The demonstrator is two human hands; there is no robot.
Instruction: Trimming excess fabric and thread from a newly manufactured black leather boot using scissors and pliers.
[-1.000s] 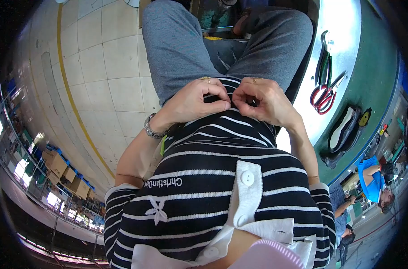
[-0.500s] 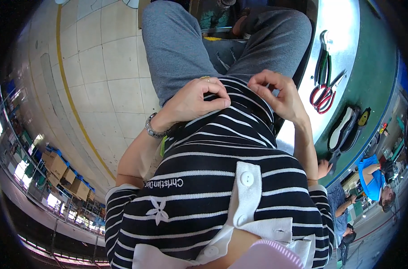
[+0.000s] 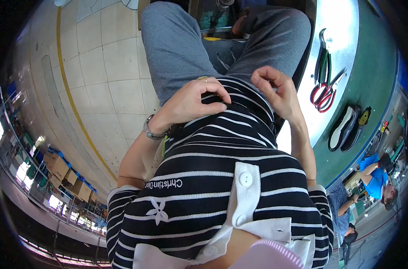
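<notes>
A seated person's left hand [image 3: 193, 101] pinches the hem of a black-and-white striped shirt [image 3: 226, 179] at the lap, fingers closed on the fabric — the right hand [image 3: 276, 89] hovers just beside it, fingers curled, gripping nothing visible. On the worktop [image 3: 343, 27] to the right lie red-handled scissors [image 3: 325, 92] and green-handled pliers [image 3: 321, 56].

Striped shirt hem [image 3: 240, 112] (dark, white-lined) bunched.
</notes>
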